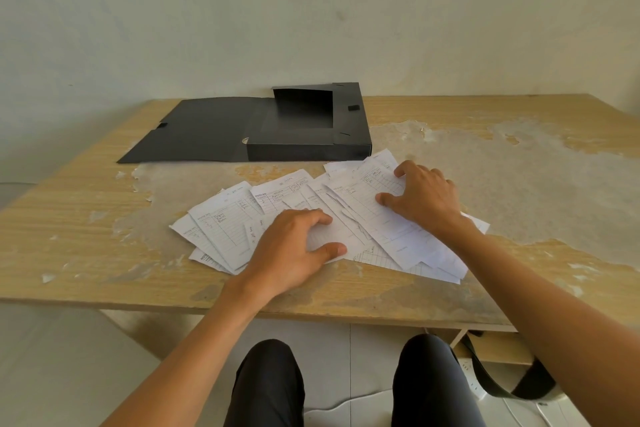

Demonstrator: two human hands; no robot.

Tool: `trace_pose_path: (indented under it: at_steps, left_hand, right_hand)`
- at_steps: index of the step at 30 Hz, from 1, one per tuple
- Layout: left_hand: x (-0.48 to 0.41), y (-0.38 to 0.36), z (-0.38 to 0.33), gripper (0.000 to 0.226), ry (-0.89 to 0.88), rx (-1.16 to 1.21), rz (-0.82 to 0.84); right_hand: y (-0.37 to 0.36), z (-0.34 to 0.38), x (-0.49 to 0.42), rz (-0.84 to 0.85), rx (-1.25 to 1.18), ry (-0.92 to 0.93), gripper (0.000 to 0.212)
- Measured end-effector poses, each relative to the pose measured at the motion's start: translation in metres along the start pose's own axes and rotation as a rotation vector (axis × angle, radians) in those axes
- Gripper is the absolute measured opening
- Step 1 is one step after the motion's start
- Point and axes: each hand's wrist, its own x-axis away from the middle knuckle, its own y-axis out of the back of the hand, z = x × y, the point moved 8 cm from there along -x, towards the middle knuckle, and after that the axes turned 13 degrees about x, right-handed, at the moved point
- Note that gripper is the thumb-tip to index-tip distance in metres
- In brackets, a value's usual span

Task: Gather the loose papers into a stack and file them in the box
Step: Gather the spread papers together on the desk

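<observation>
Several loose white printed papers (228,222) lie fanned out and overlapping across the middle of the table. My left hand (294,250) rests flat on the papers near the middle of the spread, fingers curled and apart. My right hand (422,198) presses on the right-hand sheets, fingers spread, thumb on a sheet. Neither hand has lifted a paper. Behind the papers stands a black file box (308,146), open, with its lid flap (194,135) folded flat to the left.
The wooden table (69,218) has worn, peeling patches and its front edge runs just below the papers. A wall stands close behind the box. Under the table are my knees, a black strap (491,378) and white cables on the floor.
</observation>
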Motion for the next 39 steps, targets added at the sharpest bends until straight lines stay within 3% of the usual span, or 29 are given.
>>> trace_pose_path:
  at_steps: [11, 16, 19, 22, 27, 31, 35, 39]
  left_hand:
    - [0.0, -0.026, -0.014, 0.04, -0.049, 0.088, 0.235]
    - [-0.002, -0.034, -0.017, 0.044, -0.053, 0.078, 0.313]
    - [0.0, -0.039, -0.017, 0.046, -0.05, 0.127, 0.343]
    - [0.001, -0.041, -0.018, 0.047, -0.046, 0.136, 0.356]
    - [0.001, -0.044, -0.024, 0.049, -0.059, 0.191, 0.383]
    - [0.002, -0.028, -0.025, 0.047, -0.076, 0.219, 0.219]
    - [0.0, 0.0, -0.001, 0.056, -0.028, -0.153, -0.06]
    - [0.0, -0.007, 0.014, 0.062, 0.016, -0.149, 0.049]
  right_hand:
    - [-0.003, -0.003, -0.002, 0.105, -0.082, 0.051, 0.066]
    - [-0.009, -0.013, -0.009, 0.165, -0.282, -0.051, 0.071]
    - [-0.012, -0.017, -0.01, 0.273, -0.545, -0.09, 0.055]
    - [-0.014, -0.014, -0.009, 0.37, -0.559, -0.057, 0.033]
    - [-0.017, -0.013, -0.013, 0.376, -0.504, -0.024, 0.037]
    - [-0.015, -0.013, -0.015, 0.318, -0.459, 0.015, 0.049]
    - [-0.012, -0.019, -0.014, 0.314, -0.496, 0.049, 0.05]
    - [-0.01, -0.021, -0.015, 0.316, -0.532, 0.078, 0.049]
